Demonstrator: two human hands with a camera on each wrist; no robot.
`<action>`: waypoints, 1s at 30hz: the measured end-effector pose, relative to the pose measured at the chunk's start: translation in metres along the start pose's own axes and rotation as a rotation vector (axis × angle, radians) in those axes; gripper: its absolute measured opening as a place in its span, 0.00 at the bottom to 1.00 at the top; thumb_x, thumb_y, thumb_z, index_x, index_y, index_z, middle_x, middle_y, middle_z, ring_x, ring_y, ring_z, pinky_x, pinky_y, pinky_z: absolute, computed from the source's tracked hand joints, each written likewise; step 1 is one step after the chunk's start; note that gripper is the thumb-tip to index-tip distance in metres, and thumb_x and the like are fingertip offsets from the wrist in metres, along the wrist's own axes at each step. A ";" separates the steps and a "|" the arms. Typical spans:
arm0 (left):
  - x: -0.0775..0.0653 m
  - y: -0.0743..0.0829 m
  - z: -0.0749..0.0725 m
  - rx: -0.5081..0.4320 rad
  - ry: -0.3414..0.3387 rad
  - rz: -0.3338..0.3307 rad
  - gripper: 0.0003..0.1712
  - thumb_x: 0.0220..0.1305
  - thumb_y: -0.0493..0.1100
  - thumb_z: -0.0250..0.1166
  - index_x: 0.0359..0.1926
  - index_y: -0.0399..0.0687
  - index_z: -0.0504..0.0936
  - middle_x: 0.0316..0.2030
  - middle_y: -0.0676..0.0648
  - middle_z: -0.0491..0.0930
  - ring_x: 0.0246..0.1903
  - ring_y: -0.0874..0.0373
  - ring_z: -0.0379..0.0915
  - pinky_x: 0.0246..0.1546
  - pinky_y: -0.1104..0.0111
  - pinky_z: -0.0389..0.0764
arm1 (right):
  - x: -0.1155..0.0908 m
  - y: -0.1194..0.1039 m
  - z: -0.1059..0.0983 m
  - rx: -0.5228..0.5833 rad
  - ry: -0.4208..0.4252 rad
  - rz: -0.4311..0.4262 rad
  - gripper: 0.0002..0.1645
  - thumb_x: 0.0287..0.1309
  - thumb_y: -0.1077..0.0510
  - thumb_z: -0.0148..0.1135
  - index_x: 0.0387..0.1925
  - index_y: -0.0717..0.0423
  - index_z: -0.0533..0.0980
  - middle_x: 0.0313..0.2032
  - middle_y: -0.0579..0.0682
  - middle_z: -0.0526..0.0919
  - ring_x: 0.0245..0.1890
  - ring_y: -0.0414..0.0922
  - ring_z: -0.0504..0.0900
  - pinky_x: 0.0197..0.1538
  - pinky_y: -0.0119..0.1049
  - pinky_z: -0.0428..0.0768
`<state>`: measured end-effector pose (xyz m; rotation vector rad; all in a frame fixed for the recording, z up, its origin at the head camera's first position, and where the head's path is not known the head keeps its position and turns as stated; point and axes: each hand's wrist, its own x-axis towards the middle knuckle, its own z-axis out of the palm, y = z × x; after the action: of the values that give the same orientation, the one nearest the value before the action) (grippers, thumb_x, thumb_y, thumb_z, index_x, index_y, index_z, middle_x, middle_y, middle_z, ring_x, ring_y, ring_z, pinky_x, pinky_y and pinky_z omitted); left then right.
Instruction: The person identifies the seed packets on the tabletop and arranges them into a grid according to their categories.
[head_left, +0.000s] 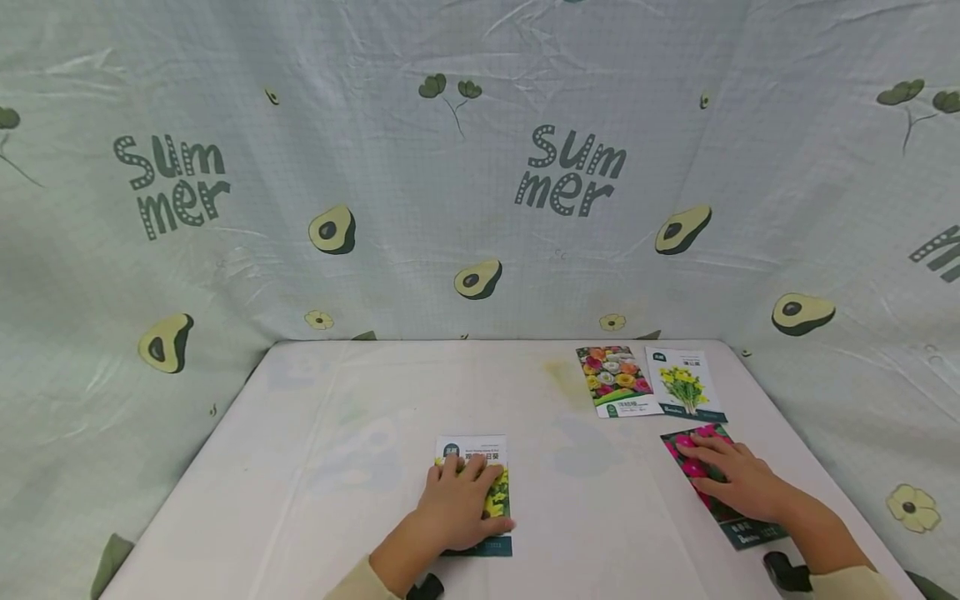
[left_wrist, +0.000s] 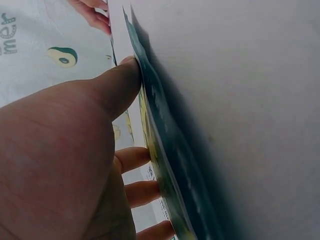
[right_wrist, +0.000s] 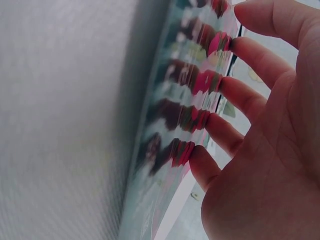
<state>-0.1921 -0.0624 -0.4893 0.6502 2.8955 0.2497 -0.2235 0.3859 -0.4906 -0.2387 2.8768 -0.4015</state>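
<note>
My left hand [head_left: 456, 507] rests on a seed packet with yellow flowers [head_left: 497, 504], which lies near the front middle of the table. In the left wrist view, its thumb touches the packet's edge and the spread fingertips lie on the printed face. Toward the right side, my right hand [head_left: 742, 483] lies over a seed packet with pink flowers [head_left: 731, 521], set at a slant. The right wrist view shows the spread fingertips touching that packet's glossy face [right_wrist: 165, 115], which reflects them.
At the back right lie two more seed packets: one with mixed colourful flowers [head_left: 617, 379] and one with a yellow bouquet [head_left: 686, 383]. They stand side by side on the white table [head_left: 360, 475]. A patterned curtain [head_left: 405, 183] hangs behind and along both sides.
</note>
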 end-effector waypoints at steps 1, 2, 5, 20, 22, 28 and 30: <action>0.000 -0.001 0.001 -0.002 0.004 0.001 0.44 0.61 0.76 0.63 0.72 0.63 0.69 0.69 0.48 0.68 0.63 0.40 0.63 0.54 0.45 0.67 | 0.000 0.000 -0.001 -0.003 -0.001 0.000 0.38 0.63 0.39 0.66 0.71 0.48 0.72 0.71 0.66 0.64 0.64 0.74 0.60 0.56 0.78 0.67; 0.001 -0.002 0.002 -0.002 0.008 0.001 0.45 0.61 0.76 0.62 0.72 0.64 0.69 0.69 0.49 0.68 0.63 0.40 0.63 0.54 0.45 0.67 | 0.000 0.000 0.000 -0.006 -0.002 0.000 0.38 0.63 0.39 0.66 0.71 0.48 0.72 0.71 0.66 0.65 0.64 0.74 0.60 0.56 0.78 0.67; 0.002 -0.003 0.004 -0.005 0.011 0.001 0.45 0.61 0.76 0.62 0.73 0.64 0.69 0.69 0.48 0.68 0.63 0.39 0.63 0.55 0.45 0.67 | 0.000 0.000 -0.001 -0.010 -0.003 0.006 0.38 0.63 0.39 0.66 0.71 0.48 0.72 0.71 0.66 0.64 0.64 0.74 0.60 0.56 0.78 0.67; 0.000 -0.010 0.005 -0.016 0.008 0.035 0.46 0.61 0.76 0.63 0.75 0.64 0.67 0.72 0.48 0.66 0.66 0.38 0.62 0.58 0.42 0.67 | -0.001 -0.001 -0.002 -0.012 0.011 -0.013 0.37 0.64 0.41 0.66 0.71 0.48 0.72 0.71 0.66 0.65 0.63 0.73 0.62 0.55 0.77 0.69; -0.002 -0.010 0.003 -0.017 0.013 0.039 0.46 0.61 0.76 0.62 0.75 0.65 0.67 0.72 0.48 0.66 0.66 0.39 0.62 0.57 0.42 0.67 | -0.001 -0.001 -0.002 -0.011 0.013 -0.014 0.37 0.64 0.41 0.66 0.71 0.48 0.72 0.71 0.66 0.65 0.63 0.73 0.62 0.55 0.77 0.68; -0.005 -0.008 -0.001 -0.024 0.012 0.040 0.46 0.60 0.75 0.64 0.75 0.65 0.67 0.71 0.48 0.67 0.65 0.39 0.62 0.57 0.43 0.67 | -0.002 -0.003 -0.001 -0.011 0.014 -0.016 0.39 0.63 0.40 0.66 0.71 0.49 0.71 0.71 0.67 0.64 0.64 0.74 0.61 0.56 0.79 0.65; -0.005 -0.007 -0.002 -0.027 0.006 0.041 0.46 0.60 0.75 0.63 0.75 0.65 0.67 0.71 0.48 0.67 0.65 0.39 0.62 0.57 0.42 0.67 | -0.001 -0.003 -0.001 -0.013 0.016 -0.017 0.39 0.63 0.40 0.66 0.71 0.49 0.71 0.71 0.67 0.64 0.64 0.75 0.60 0.56 0.79 0.65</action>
<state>-0.1909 -0.0714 -0.4879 0.7068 2.8816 0.2955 -0.2219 0.3834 -0.4889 -0.2634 2.8952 -0.3899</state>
